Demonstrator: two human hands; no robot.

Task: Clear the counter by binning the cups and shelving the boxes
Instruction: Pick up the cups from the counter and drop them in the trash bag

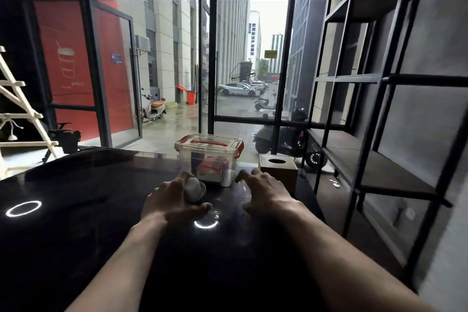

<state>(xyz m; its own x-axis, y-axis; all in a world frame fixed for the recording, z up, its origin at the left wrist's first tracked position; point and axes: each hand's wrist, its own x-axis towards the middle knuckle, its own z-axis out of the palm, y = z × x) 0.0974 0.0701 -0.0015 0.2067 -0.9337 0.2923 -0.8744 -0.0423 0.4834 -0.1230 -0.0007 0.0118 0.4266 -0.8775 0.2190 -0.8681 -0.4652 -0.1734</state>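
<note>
On the glossy black counter (pixel 76 210), my left hand (pixel 169 200) curls around a small white cup (pixel 193 186) with a dark lid or rim; the fingers wrap its near side. My right hand (pixel 266 192) rests on a clear plastic cup (pixel 243 195) lying beside it, fingers spread over the top. Just behind both hands stands a clear storage box (pixel 209 157) with a red handle and red clips, holding small packets. A brown tissue box (pixel 278 167) sits to its right.
A black metal shelving unit (pixel 374 78) with dark boards runs along the right wall. A white ladder shelf (pixel 22 114) stands at the far left. Glass windows and a door frame lie beyond the counter's far edge.
</note>
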